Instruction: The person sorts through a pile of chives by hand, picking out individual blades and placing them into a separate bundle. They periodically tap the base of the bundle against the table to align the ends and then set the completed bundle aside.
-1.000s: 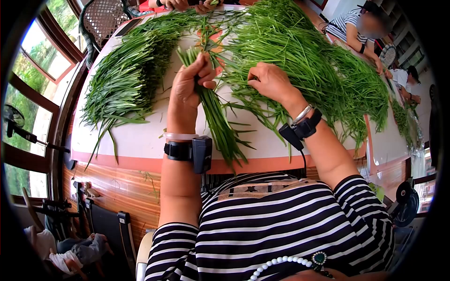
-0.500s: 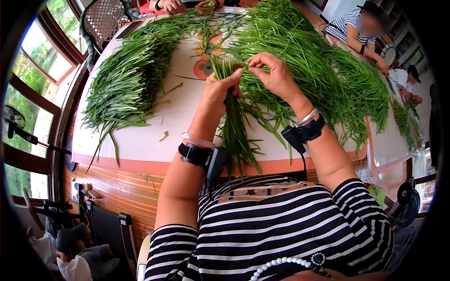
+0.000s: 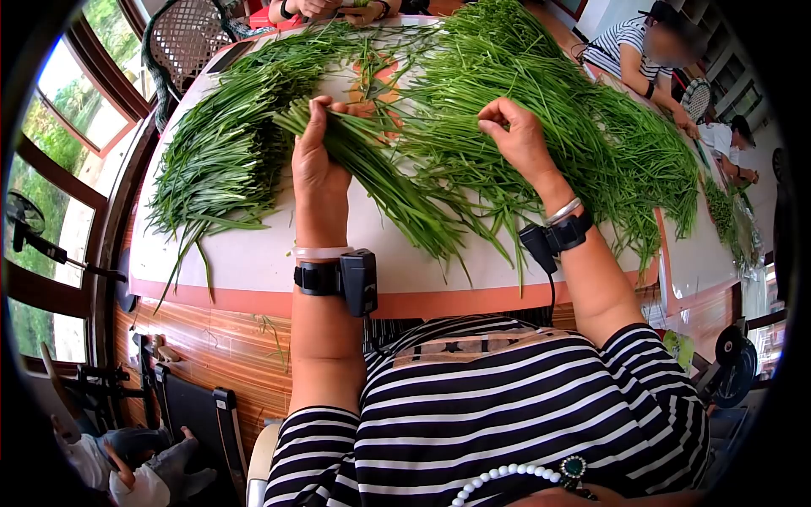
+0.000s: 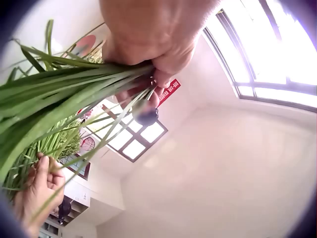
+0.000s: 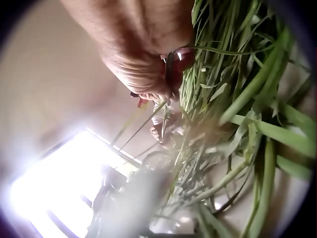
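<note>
Head view: my left hand (image 3: pixel 317 169) grips a bunch of chives (image 3: pixel 380 182), fingers and thumb curled round it near the cut ends. The bunch lies slantwise over the table (image 3: pixel 253 253): cut ends up and to the far left, beside the left pile of chives (image 3: pixel 224 144), leaf tips trailing to the near right toward the table's orange edge. The left wrist view confirms it, with the stalks (image 4: pixel 64 94) clamped under the curled fingers and fanning out leftward in that picture.

My right hand (image 3: pixel 519 139) sits to the right of the bunch, apart from it, over the big right heap of chives (image 3: pixel 574 110). Its fingers are curled with the tips brought together. In the right wrist view (image 5: pixel 148 54) thin green blades run close past the fingertips, but the picture is blurred; I cannot tell whether a blade is pinched or the hand holds nothing.

Also noted: a wrist camera (image 3: pixel 359 281) strapped on my left forearm and another (image 3: pixel 541 245) on the right. A person in a striped top (image 3: pixel 629 46) sits at the far right. Another pair of hands (image 3: pixel 325 8) shows at the far edge. Windows (image 3: pixel 59 110) on the left.
</note>
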Demonstrator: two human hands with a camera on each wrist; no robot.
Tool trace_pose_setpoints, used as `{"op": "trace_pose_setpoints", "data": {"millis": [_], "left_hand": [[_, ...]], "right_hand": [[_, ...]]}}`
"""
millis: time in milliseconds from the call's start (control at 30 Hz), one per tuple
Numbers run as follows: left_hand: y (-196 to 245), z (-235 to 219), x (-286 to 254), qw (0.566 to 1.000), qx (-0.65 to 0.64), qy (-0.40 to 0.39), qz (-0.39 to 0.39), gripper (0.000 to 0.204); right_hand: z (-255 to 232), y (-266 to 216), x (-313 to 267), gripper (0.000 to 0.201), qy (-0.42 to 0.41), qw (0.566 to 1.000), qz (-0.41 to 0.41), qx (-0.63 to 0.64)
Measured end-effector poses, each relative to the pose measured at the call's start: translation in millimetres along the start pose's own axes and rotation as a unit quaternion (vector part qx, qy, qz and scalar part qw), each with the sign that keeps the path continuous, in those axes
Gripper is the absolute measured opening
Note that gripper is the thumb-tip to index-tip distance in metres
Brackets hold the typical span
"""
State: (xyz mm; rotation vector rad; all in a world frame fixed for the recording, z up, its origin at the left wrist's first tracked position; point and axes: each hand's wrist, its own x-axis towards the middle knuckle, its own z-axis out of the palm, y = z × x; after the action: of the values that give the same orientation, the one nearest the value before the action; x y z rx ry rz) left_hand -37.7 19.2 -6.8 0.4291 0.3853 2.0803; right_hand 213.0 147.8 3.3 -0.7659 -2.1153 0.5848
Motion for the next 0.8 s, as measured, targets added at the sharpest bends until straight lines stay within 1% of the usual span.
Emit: {"op": "trace_pose_setpoints", "data": {"millis": [67,100,133,167,233,267,300,367,400,500,633,667,700,767,800], "left_hand": [[5.5,-22.9,7.0,0.995,-0.07,-0.062,-0.038,0.02],[8.8,-25.1,8.1,0.989,-0.105,-0.092,-0.057,0.02],[6.6,-19.2,5.0,0.993,-0.099,-0.048,-0.051,0.02],[3.1,-27.2,9.3,0.993,-0.072,-0.067,-0.06,0.021],[-8.6,-19.3,7.7,0.992,-0.019,-0.065,-0.106,0.022],[-16.2,-11.4,2.4,0.986,-0.024,-0.096,-0.134,0.024],[-25.0,-10.3,1.9,0.979,-0.037,-0.108,-0.169,0.026],[-32.8,2.3,-7.5,0.982,0.024,-0.108,-0.151,0.031],[-35.8,6.3,-10.7,0.983,0.052,-0.107,-0.143,0.033],[-40.2,9.2,-12.3,0.988,0.05,-0.076,-0.126,0.034],[-38.8,6.9,-10.7,0.987,0.077,-0.053,-0.13,0.017],[-35.5,5.7,-11.1,0.986,0.088,-0.063,-0.125,0.015],[-27.2,-4.1,-5.7,0.978,0.12,-0.073,-0.155,0.012],[-18.3,0.7,-5.3,0.987,0.088,-0.093,-0.094,0.015],[-7.3,1.1,-6.4,0.984,0.073,-0.127,-0.101,0.016]], "right_hand": [[-2.4,2.3,1.3,0.008,0.035,0.999,-0.005,0.028],[-3.5,4.1,2.5,0.008,0.052,0.998,-0.007,0.042],[-4.6,8.1,4.1,0.012,0.044,0.995,0.013,0.088],[-4.0,9.4,3.7,0.013,0.044,0.99,0.037,0.13],[-2.4,-7.2,2.9,0.015,0.039,0.973,0.08,0.214],[-4.3,-20.2,1.4,0.017,0.004,0.971,0.103,0.217],[0.0,-26.6,-0.5,0.016,-0.004,0.972,0.083,0.219],[8.1,-36.1,-3.6,0.016,-0.018,0.974,0.046,0.222],[11.3,-39.7,-4.8,0.016,-0.027,0.974,0.045,0.222],[19.2,-48.6,-10.4,0.016,-0.038,0.979,0.016,0.202],[24.2,-57.1,-16.8,0.016,-0.056,0.987,-0.015,0.149],[20.4,-60.7,-17.4,0.016,-0.081,0.986,-0.005,0.147],[20.0,-56.2,-16.9,0.016,-0.085,0.988,-0.011,0.128],[16.8,-43.5,-14.9,0.015,-0.094,0.991,-0.022,0.09],[12.9,-38.7,-12.9,0.015,-0.077,0.996,-0.012,0.047]]}}
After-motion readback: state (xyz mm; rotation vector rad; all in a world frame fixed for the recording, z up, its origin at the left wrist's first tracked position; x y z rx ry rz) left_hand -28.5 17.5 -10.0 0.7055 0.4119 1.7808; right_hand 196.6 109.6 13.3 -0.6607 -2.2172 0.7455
